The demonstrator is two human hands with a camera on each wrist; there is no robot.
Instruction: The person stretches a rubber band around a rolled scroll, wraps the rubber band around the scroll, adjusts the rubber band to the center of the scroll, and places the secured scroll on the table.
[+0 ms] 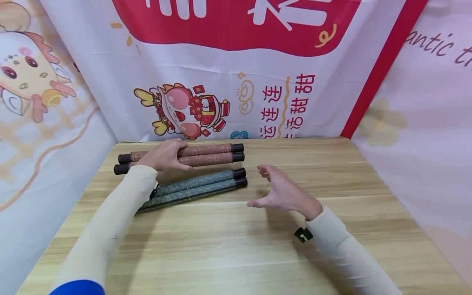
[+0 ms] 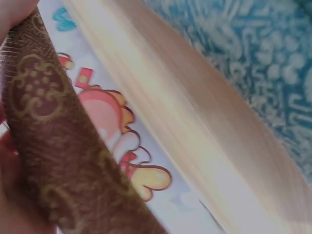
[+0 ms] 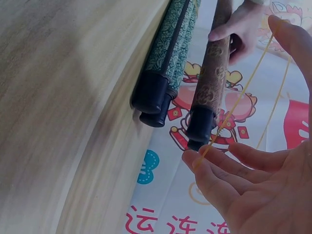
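Two reddish-brown patterned scrolls [image 1: 212,155] with black end knobs lie side by side at the back left of the table. My left hand [image 1: 164,155] grips them across their middle, thumb at the near side. In the left wrist view the brown scroll [image 2: 41,92] fills the left edge. Nearer me lies a pair of teal patterned scrolls [image 1: 199,186], a thin band around them and their left ends hidden by my left forearm. A yellow rubber band [image 3: 243,92] is stretched between the spread thumb and fingers of my right hand [image 1: 282,190], right of the scrolls and apart from them.
The wooden table [image 1: 221,246] meets a printed cloth backdrop [image 1: 206,61] behind the scrolls. Printed cloth also hangs along the left and right sides. A small black clip [image 1: 303,234] sits at my right sleeve cuff.
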